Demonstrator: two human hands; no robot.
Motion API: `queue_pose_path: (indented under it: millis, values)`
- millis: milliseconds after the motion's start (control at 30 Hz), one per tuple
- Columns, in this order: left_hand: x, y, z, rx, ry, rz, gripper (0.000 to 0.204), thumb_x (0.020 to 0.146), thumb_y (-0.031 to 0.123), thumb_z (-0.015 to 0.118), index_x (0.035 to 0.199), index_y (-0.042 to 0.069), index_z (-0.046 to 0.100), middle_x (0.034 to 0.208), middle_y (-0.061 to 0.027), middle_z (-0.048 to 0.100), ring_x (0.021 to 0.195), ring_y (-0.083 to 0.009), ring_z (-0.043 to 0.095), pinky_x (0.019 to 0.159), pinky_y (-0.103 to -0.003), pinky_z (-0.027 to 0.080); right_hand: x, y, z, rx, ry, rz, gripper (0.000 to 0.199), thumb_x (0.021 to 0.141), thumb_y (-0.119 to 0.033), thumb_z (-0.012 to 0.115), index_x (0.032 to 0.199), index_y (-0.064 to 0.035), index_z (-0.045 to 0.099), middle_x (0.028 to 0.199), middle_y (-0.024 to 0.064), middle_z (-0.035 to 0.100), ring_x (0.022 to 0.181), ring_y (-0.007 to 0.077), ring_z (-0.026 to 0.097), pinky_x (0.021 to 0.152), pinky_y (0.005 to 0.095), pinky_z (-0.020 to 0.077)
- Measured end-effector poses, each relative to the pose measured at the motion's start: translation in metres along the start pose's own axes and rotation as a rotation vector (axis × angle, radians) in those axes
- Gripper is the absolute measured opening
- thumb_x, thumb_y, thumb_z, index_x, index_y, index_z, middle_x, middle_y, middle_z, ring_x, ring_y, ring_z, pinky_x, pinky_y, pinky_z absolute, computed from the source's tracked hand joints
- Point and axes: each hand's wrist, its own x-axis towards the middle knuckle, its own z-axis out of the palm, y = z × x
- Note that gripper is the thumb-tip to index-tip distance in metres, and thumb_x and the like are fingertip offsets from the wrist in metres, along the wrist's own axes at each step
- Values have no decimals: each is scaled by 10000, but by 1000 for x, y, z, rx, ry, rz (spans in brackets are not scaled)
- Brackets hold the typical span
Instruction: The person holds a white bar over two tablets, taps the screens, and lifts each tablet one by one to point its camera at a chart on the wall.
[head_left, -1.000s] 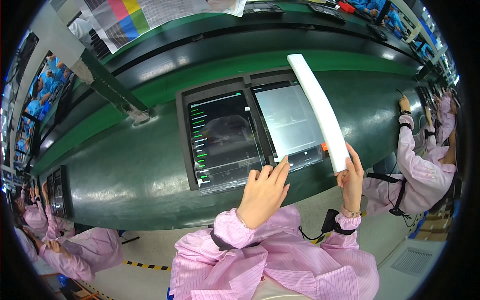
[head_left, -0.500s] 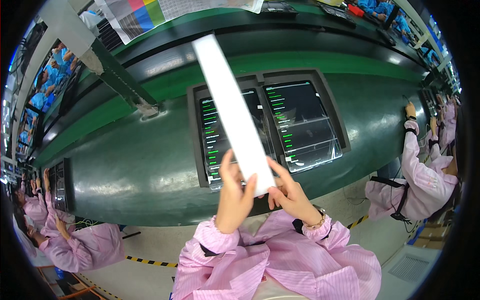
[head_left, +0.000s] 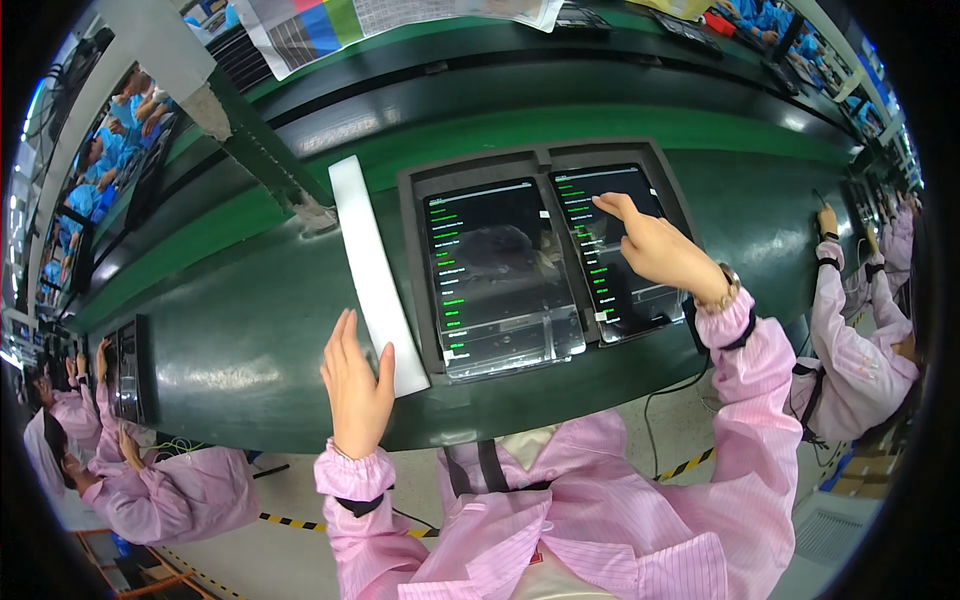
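Note:
A grey tray (head_left: 410, 250) lies on the green bench with two dark-screened tablets side by side in it. Both the left tablet (head_left: 490, 260) and the right tablet (head_left: 615, 305) show lists of green and white text, with clear film over the left one's lower part. To the tray's left rests a long white strip (head_left: 370, 265) that looks like foam. My left hand (head_left: 358, 385) is open beside the strip's near end, fingers stretched and holding nothing. Over the right tablet, my right hand (head_left: 660, 250) points with its index finger at the screen, holding nothing.
A painted post (head_left: 255, 150) rises from the bench behind the strip. Beyond runs a dark conveyor (head_left: 480, 85), with a colour-printed sheet (head_left: 340, 25) above it. Other people in pink sit at the left (head_left: 180, 490) and right (head_left: 850, 320). A cable hangs below the bench.
The white strip was in both hands over the tablets and now lies left of the tray, let go. My left hand moved left; my right hand moved up and right over the right tablet.

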Motion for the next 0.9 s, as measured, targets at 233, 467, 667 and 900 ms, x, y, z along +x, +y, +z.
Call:
queue_pose_path:
  millis: [233,467,667,900]
  values:
    - [61,35,-11,-14,-15,263,574,901,140,587,1405,8,347,1379,-177,447,1286,-331,407,1057,-428,297,24,35,18,-92,-92,80,584,747,63,439,1312,5,308,1368,227,484,1140,427,541,970,449,455]
    - [100,32,37,33,-84,405,519,909,116,555,1386,54,360,1335,-115,501,1329,-306,385,1076,-508,261,5,3,7,148,-38,69,501,788,29,460,1278,27,355,1339,203,530,1020,382,612,876,401,474]
    - [111,23,55,144,-153,413,456,942,185,530,1365,89,391,1304,-58,536,1345,-268,383,1088,-539,238,-8,-11,18,502,-183,161,473,876,-55,479,1327,3,348,1310,141,574,490,140,547,490,288,467]
    - [94,21,33,20,-189,325,434,964,242,515,1330,52,376,1408,-63,483,1385,-276,329,1109,-552,187,-12,-20,38,808,-321,323,647,938,-163,520,1438,53,171,1197,242,577,431,101,470,409,238,389]
